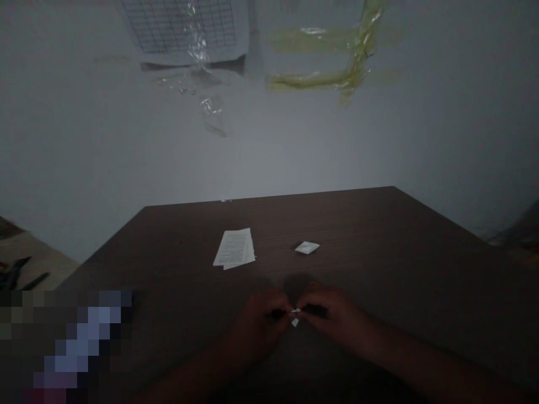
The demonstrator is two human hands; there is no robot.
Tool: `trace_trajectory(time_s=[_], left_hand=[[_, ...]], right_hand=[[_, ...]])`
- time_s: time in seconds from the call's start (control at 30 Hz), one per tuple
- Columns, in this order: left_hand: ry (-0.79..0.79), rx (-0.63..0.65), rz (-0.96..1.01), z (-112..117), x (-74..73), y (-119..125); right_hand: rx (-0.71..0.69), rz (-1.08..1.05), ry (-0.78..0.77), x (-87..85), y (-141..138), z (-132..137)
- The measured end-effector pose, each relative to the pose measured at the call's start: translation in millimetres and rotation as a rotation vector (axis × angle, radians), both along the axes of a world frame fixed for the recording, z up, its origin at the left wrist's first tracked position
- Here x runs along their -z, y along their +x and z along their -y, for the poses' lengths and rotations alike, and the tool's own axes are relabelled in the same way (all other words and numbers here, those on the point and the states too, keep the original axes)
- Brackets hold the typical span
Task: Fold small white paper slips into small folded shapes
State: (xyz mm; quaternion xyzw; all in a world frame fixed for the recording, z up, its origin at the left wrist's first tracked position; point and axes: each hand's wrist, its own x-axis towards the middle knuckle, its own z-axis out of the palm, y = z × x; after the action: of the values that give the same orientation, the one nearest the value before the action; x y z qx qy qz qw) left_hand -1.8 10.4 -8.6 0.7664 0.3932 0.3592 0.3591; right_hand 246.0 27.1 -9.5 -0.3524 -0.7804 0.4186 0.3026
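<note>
Close to the table's near side, my left hand (pixel 266 322) and my right hand (pixel 330 311) meet fingertip to fingertip. Between them they pinch a small piece of folded white paper (pixel 295 322). Fingers cover most of it, so its full shape is hidden. Beyond my right hand a diamond-shaped folded paper (pixel 307 247) lies on the brown table (pixel 357 224). Further left rests a small stack of printed paper sheets (pixel 233 248), slightly fanned, with lines of text on the top one.
A pale wall (pixel 295 146) stands behind the table, with a gridded sheet (pixel 181 28) and yellowish tape (pixel 311 82) stuck on it. At the lower left a blurred-out patch (pixel 84 342) covers part of the view. A tiny white scrap (pixel 226 200) sits at the table's far edge.
</note>
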Motion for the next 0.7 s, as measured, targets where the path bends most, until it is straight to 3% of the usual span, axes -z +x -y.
trace_trajectory(time_s=[0.33,0.6,0.7], left_hand=[[0.010,0.112,-0.162,10,-13.9,1],[0.243,0.256,-0.362,6,-3.7,0],[0.265,0.228,-0.368,7,-4.2,-1]], right_hand=[[0.029,0.030,-0.057,-2.3,-1,8],[-0.011,-0.007,-0.069,-5.5,-1,9],[-0.007,-0.006,-0.077,-8.0,0,8]])
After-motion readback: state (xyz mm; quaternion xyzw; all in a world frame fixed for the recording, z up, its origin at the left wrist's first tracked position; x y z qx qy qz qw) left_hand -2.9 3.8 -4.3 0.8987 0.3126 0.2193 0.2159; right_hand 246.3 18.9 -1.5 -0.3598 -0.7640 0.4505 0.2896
